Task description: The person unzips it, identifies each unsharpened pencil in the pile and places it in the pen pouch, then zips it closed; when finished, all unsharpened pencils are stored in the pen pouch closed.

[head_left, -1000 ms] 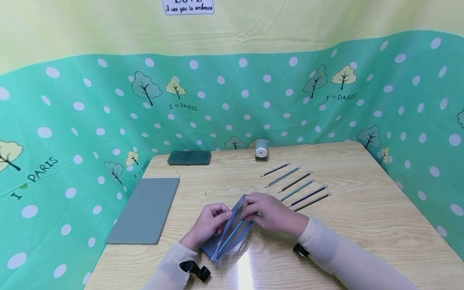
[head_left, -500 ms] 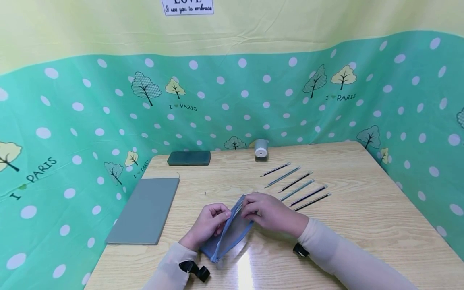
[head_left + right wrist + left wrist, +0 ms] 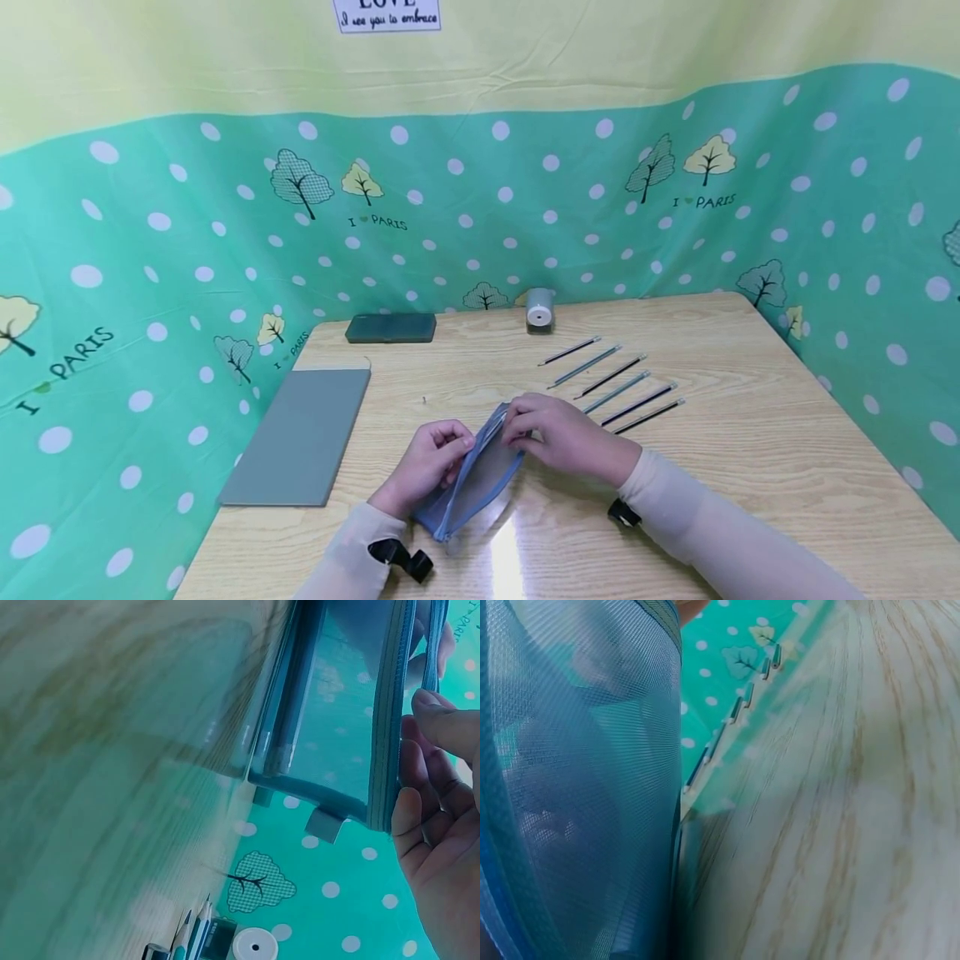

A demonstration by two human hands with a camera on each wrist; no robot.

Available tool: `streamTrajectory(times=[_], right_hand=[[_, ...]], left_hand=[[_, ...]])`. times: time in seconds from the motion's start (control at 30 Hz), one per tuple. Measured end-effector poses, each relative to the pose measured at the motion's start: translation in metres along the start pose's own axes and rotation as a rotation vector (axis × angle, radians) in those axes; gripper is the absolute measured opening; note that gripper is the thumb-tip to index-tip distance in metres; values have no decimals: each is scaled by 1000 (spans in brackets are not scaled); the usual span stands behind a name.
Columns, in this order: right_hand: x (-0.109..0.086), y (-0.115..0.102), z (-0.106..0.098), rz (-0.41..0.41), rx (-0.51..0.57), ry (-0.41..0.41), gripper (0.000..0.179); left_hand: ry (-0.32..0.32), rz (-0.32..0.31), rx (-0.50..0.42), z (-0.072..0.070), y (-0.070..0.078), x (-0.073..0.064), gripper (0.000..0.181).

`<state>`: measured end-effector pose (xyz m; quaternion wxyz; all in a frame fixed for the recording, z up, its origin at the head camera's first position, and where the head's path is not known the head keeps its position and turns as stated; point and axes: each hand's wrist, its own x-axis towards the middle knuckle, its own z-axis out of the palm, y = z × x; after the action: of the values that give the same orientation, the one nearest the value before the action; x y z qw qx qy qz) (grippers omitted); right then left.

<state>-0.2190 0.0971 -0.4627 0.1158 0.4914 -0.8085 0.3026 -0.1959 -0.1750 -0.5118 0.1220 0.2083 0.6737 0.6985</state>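
A blue mesh zip pencil pouch (image 3: 489, 479) stands with its mouth spread between the two hands. My left hand (image 3: 426, 463) pinches its left zip edge between thumb and fingers. My right hand (image 3: 561, 435) grips the pouch's far end with curled fingers. In the right wrist view, the thumb and fingers of that hand (image 3: 446, 832) are at the zip edge, and long slim shapes like pencils show along the pouch's bottom. Translucent mesh (image 3: 592, 795) fills the left side of the left wrist view. Several pencils (image 3: 611, 377) lie in a slanting row beyond the right hand.
A grey flat board (image 3: 300, 437) lies at the table's left. At the back stand a dark green pencil case (image 3: 391, 328) and a white pencil sharpener (image 3: 539, 310). A polka-dot curtain (image 3: 465, 200) hangs behind the wooden table (image 3: 750, 467).
The blue pencil that my right hand held slanting in the pouch's mouth has gone from its fingers, down inside the pouch. The right hand then shifts slightly at the far end; the left stays.
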Motion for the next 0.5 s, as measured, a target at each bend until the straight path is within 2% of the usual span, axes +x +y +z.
streamTrajectory(times=[0.23,0.5], right_hand=[[-1,4,-3,27,28,5,22],[0,7,-9,10,58,28,18]], left_hand=[[27,-3,4,-1,1,-1,25],[50,7,37,-6,4,-2,24]])
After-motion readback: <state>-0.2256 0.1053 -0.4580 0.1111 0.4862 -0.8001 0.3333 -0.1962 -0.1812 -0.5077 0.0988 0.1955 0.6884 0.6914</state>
